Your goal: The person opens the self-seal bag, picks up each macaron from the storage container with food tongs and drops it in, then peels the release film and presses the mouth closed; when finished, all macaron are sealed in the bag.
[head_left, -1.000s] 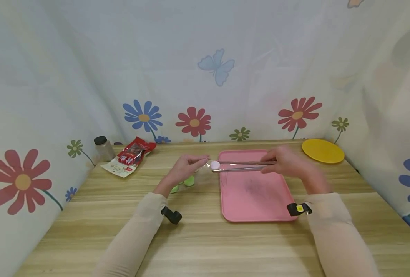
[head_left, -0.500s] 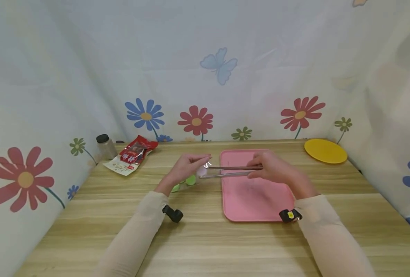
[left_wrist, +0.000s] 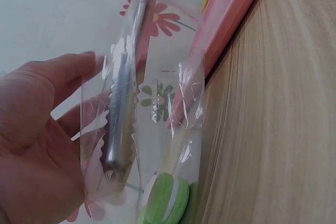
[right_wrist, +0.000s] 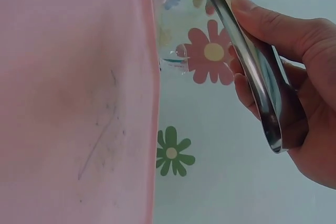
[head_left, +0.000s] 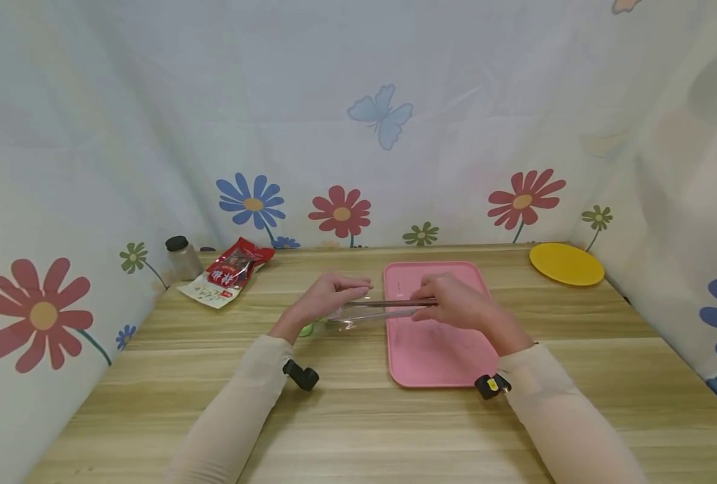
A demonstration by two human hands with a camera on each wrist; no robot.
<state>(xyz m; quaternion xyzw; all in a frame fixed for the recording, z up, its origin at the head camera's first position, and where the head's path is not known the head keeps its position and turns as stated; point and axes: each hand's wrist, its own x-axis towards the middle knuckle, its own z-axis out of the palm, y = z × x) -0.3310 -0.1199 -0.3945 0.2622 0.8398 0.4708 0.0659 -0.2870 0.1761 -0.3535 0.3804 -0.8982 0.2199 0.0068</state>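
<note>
My left hand pinches the mouth of a clear plastic bag between thumb and fingers. Green macarons with white filling, one plain in the left wrist view, lie low in the bag. Metal tongs are gripped by my right hand, thumb on one arm and fingers on the other. Their far ends reach left inside the bag, past its zigzag-cut edge. A pale edge shows beside the green macaron; what the tongs' tips hold is hidden behind plastic and my left hand.
Under my right hand lies a pink tray with dark scuffs. Back right is a yellow plate. A black-lidded jar and a red-and-white snack packet stand at the back left. A flowered curtain closes off the rear.
My right hand has moved left with the tongs, carrying a pale round macaron into the bag, where the head view no longer shows it. The left hand has stayed in place.
</note>
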